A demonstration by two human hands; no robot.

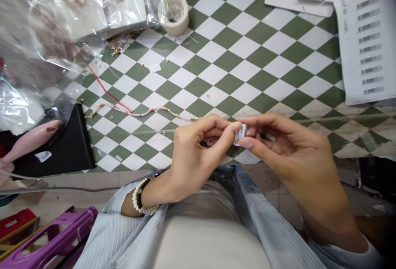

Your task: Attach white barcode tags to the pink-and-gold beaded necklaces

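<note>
Between the fingertips of both hands is a small white label (pixel 240 135) with dark print. My left hand (pixel 202 149) pinches its left side with thumb and forefinger. On the right side, the thumb and fingers of my right hand (pixel 278 141) close on the same label. A thin beaded strand (pixel 167 110) in pale pink and gold trails leftward over the table from behind my left hand. Whether its near end is in my left palm I cannot tell. A beaded bracelet (pixel 139 197) circles my left wrist.
Clear plastic bags (pixel 74 13) with cards crowd the upper left, beside a tape roll (pixel 182 23). Small gold beads (pixel 208 95) dot the checkered tabletop (pixel 235 60). A barcode label sheet (pixel 368 50) lies right. At left are pink-handled pliers (pixel 31 141) and a black tray (pixel 77 145).
</note>
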